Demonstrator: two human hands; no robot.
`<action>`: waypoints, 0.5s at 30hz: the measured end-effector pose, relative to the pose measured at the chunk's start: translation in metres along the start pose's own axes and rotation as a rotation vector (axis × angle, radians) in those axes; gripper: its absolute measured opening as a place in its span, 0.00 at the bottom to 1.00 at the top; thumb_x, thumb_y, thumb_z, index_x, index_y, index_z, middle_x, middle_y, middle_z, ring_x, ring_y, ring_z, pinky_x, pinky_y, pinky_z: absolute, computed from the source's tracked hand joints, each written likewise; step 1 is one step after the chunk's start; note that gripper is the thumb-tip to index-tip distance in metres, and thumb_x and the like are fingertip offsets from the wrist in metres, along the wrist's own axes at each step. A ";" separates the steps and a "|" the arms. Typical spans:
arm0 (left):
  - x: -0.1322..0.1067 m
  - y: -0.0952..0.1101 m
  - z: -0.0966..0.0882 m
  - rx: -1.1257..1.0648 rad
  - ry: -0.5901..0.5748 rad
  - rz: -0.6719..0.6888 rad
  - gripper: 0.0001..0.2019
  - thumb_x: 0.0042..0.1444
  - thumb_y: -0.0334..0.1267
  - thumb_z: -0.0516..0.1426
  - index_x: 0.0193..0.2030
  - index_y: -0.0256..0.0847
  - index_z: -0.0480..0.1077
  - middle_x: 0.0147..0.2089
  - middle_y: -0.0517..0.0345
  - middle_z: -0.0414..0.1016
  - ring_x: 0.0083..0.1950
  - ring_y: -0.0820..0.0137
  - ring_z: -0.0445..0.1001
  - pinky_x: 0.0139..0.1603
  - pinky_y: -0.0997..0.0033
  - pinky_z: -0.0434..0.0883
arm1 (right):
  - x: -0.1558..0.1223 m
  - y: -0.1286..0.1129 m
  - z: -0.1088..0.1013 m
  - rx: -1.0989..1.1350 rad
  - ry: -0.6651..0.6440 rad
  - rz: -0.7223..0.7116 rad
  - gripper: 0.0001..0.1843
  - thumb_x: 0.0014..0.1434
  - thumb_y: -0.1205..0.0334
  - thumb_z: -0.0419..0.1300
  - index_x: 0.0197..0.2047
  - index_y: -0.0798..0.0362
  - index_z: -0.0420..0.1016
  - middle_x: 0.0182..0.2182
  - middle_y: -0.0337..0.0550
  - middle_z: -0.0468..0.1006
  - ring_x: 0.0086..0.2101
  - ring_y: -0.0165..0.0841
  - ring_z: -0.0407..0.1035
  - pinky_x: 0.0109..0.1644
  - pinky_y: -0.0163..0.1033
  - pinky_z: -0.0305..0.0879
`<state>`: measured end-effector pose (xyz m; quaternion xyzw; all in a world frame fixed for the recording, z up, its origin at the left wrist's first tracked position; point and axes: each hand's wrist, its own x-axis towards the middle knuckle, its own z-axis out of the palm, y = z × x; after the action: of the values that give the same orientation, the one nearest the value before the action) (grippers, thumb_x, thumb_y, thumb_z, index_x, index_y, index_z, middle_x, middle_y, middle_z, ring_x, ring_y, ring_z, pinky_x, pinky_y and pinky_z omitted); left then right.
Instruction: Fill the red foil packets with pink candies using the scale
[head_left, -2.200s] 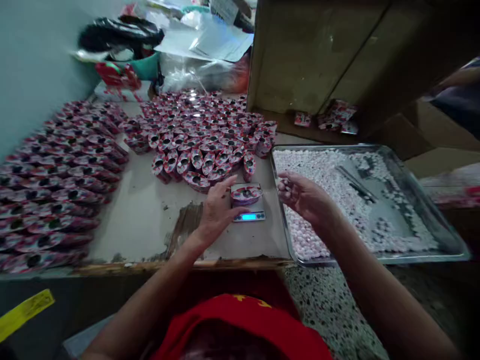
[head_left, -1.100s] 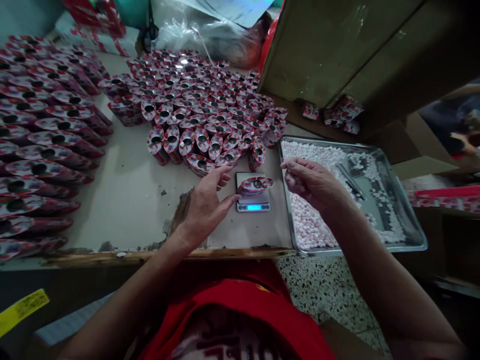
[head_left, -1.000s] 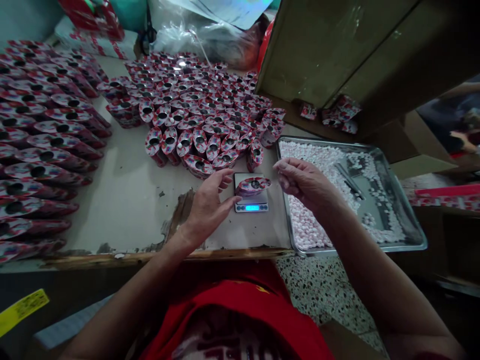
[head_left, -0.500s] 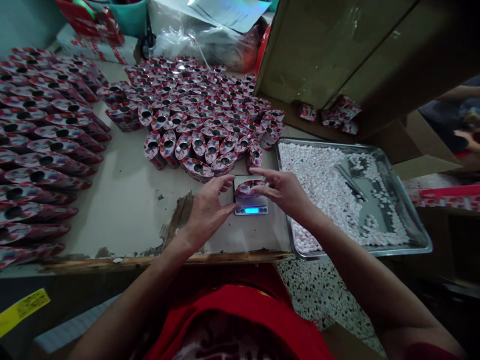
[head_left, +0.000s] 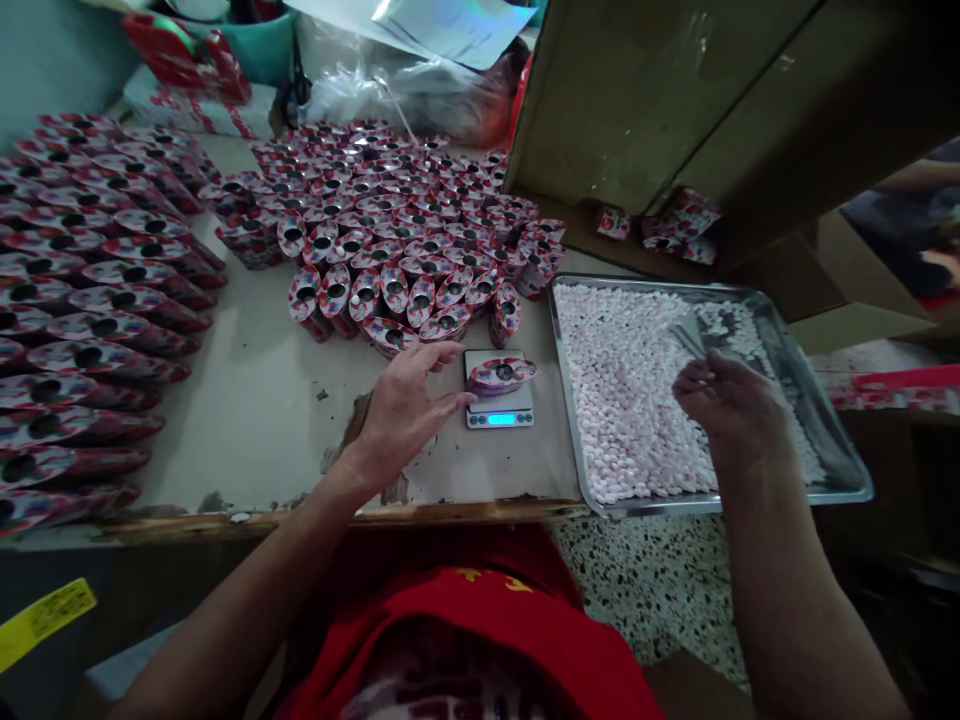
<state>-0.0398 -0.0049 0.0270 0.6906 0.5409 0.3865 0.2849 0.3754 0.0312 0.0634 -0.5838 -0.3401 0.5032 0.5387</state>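
Right of the standing rows of packets [head_left: 97, 330], the left hand [head_left: 401, 405] holds thumb and fingers spread, the gap facing one packet [head_left: 486, 375] on the scale [head_left: 478, 410]; that packet lies just off the fingertips, contact unclear. The step looks like portioning by weight, and the next move seems to call for a small, measured pinch. Farther right, over the tray [head_left: 652, 506] of white pieces [head_left: 626, 415], the right hand [head_left: 739, 405] has curled fingers, whether gripping any I cannot tell.
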 end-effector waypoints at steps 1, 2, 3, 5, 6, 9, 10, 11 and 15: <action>0.004 0.002 0.000 0.016 0.004 0.015 0.27 0.52 0.33 0.74 0.59 0.44 0.75 0.55 0.53 0.81 0.51 0.62 0.78 0.56 0.57 0.76 | 0.003 0.007 -0.015 0.023 0.011 -0.008 0.16 0.50 0.67 0.71 0.28 0.45 0.66 0.24 0.35 0.59 0.23 0.29 0.51 0.24 0.38 0.53; 0.007 0.005 0.001 0.037 0.012 0.029 0.28 0.51 0.33 0.75 0.58 0.44 0.75 0.54 0.53 0.81 0.51 0.62 0.78 0.57 0.57 0.76 | 0.005 0.014 -0.024 0.048 0.022 -0.025 0.15 0.47 0.70 0.69 0.28 0.45 0.67 0.25 0.36 0.61 0.24 0.30 0.54 0.24 0.38 0.56; 0.011 0.008 0.002 0.063 0.021 0.040 0.29 0.50 0.33 0.75 0.58 0.44 0.75 0.54 0.53 0.81 0.51 0.61 0.79 0.57 0.56 0.76 | 0.008 0.020 -0.028 0.074 0.023 -0.038 0.16 0.44 0.72 0.68 0.30 0.44 0.69 0.27 0.37 0.64 0.25 0.31 0.57 0.23 0.38 0.57; 0.015 0.015 0.004 0.139 0.031 0.058 0.30 0.48 0.33 0.76 0.58 0.45 0.75 0.55 0.53 0.81 0.52 0.60 0.79 0.59 0.55 0.75 | 0.014 0.031 -0.023 0.127 -0.004 -0.044 0.17 0.41 0.73 0.67 0.33 0.43 0.73 0.30 0.39 0.69 0.25 0.31 0.60 0.22 0.36 0.59; 0.016 0.018 0.005 0.189 0.035 0.068 0.31 0.47 0.34 0.76 0.58 0.45 0.75 0.55 0.53 0.81 0.53 0.59 0.78 0.60 0.54 0.75 | 0.017 0.034 -0.015 0.148 -0.037 -0.034 0.18 0.41 0.73 0.67 0.35 0.44 0.75 0.33 0.40 0.72 0.26 0.31 0.61 0.21 0.35 0.60; 0.016 0.028 0.011 0.354 0.030 0.081 0.34 0.45 0.33 0.77 0.59 0.45 0.74 0.57 0.50 0.80 0.57 0.54 0.76 0.64 0.49 0.72 | 0.024 0.034 0.018 0.156 -0.145 -0.003 0.16 0.45 0.68 0.69 0.40 0.45 0.78 0.39 0.43 0.78 0.27 0.30 0.65 0.20 0.34 0.62; 0.016 0.031 0.013 0.400 0.020 0.082 0.35 0.44 0.33 0.78 0.59 0.44 0.74 0.57 0.49 0.80 0.58 0.52 0.75 0.64 0.47 0.71 | 0.024 0.032 0.030 0.154 -0.156 -0.007 0.15 0.47 0.65 0.69 0.40 0.46 0.79 0.40 0.43 0.80 0.27 0.29 0.65 0.19 0.33 0.61; 0.015 0.033 0.016 0.437 0.004 0.082 0.35 0.44 0.33 0.77 0.60 0.44 0.73 0.58 0.48 0.79 0.59 0.51 0.74 0.65 0.46 0.70 | 0.022 0.030 0.043 0.148 -0.162 -0.016 0.14 0.48 0.63 0.70 0.40 0.47 0.79 0.40 0.44 0.81 0.26 0.28 0.65 0.19 0.33 0.60; 0.017 0.036 0.027 0.528 -0.041 0.073 0.35 0.45 0.32 0.76 0.60 0.45 0.72 0.58 0.48 0.77 0.61 0.48 0.71 0.66 0.45 0.69 | 0.007 0.015 0.080 -0.041 -0.238 -0.109 0.18 0.52 0.53 0.74 0.44 0.52 0.82 0.33 0.46 0.83 0.21 0.26 0.61 0.19 0.32 0.54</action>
<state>0.0041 0.0032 0.0454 0.7678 0.5918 0.2277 0.0917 0.2988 0.0581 0.0543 -0.5116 -0.4429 0.5320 0.5091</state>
